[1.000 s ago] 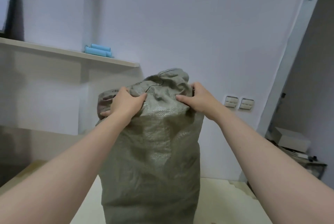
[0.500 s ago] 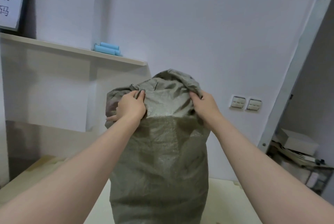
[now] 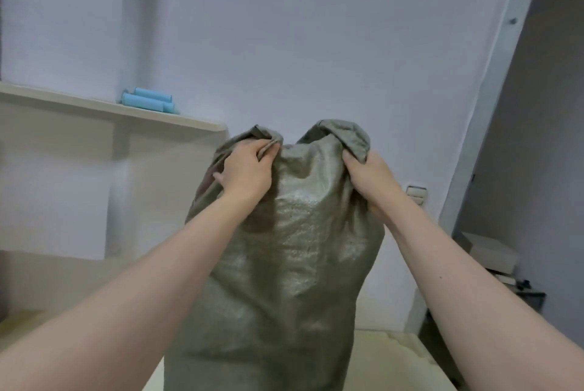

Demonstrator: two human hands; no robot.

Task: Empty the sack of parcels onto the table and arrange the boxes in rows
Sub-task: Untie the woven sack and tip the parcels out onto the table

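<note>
Fabric bunched in both fists was the whole of the hold. The left hand (image 3: pixel 245 169) had its fingers curled round a gathered fold at the upper left corner of the sack (image 3: pixel 284 264). The right hand (image 3: pixel 371 180) gripped a rolled wad of the weave at the upper right corner, with a slack dip between the two. The sack stood tall and full in the middle of the view, its lower end down at the pale table (image 3: pixel 388 359). Whether it rested there or hung just clear was cut off by the frame's edge. Whether the held end was the mouth or the closed bottom could not be told, and no parcels showed. The chief risk, as I judged it, lay in the smooth woven cloth: a grip on folds alone could creep under the load. If one corner went first, the sack would likely swing and topple sideways. Bulges in the lower wall suggested boxes packed inside, and released in a rush they could bounce off the table's right edge, which lay near the sack. A high lift might also carry the sack toward the shelf (image 3: pixel 110 109) at the left, where blue rolls (image 3: pixel 148 101) lay, or against the wall switches (image 3: pixel 417 194) just beyond the right wrist. Boxes landing in a heap would mean more sorting before any rows.
</note>
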